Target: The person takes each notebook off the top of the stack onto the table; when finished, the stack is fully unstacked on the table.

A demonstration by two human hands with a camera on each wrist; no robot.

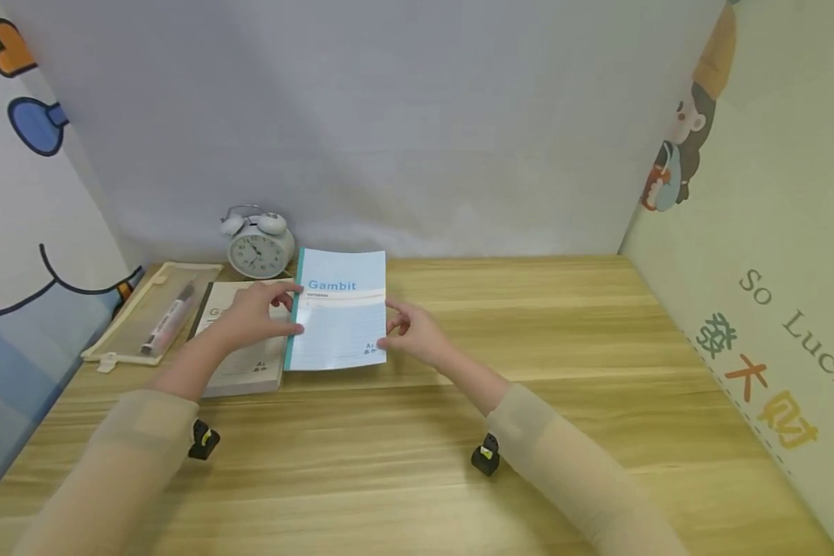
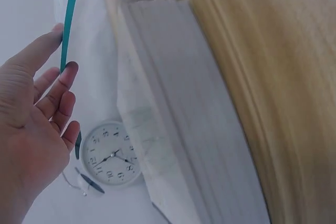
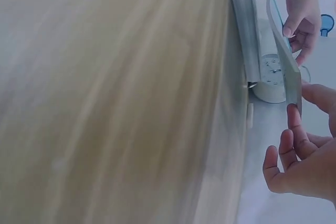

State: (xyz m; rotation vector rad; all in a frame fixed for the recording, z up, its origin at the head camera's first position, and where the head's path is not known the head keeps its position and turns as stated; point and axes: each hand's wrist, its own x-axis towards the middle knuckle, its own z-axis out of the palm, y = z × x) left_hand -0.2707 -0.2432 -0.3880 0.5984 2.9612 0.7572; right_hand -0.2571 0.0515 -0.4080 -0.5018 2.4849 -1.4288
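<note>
A light blue notebook (image 1: 342, 320) marked Gambit, with a teal spine, is held up between both hands, its cover toward the head camera. My left hand (image 1: 253, 315) pinches the spine edge between thumb and fingers. On the opposite edge, my right hand (image 1: 417, 333) pinches it with thumb and forefinger, the other fingers loosely bent. The right wrist view shows the notebook (image 3: 286, 59) edge-on, slightly bowed and raised off the table. Under the left hand lies a thick cream notebook (image 1: 246, 371) with a dark spine, partly hidden by that hand.
A white twin-bell alarm clock (image 1: 260, 251) stands behind the cream notebook. At the far left lies a translucent zip pouch (image 1: 127, 320) with a marker-like pen (image 1: 170, 316) in it. A pale wall (image 1: 417, 131) backs the wooden table (image 1: 514, 332), with printed side walls.
</note>
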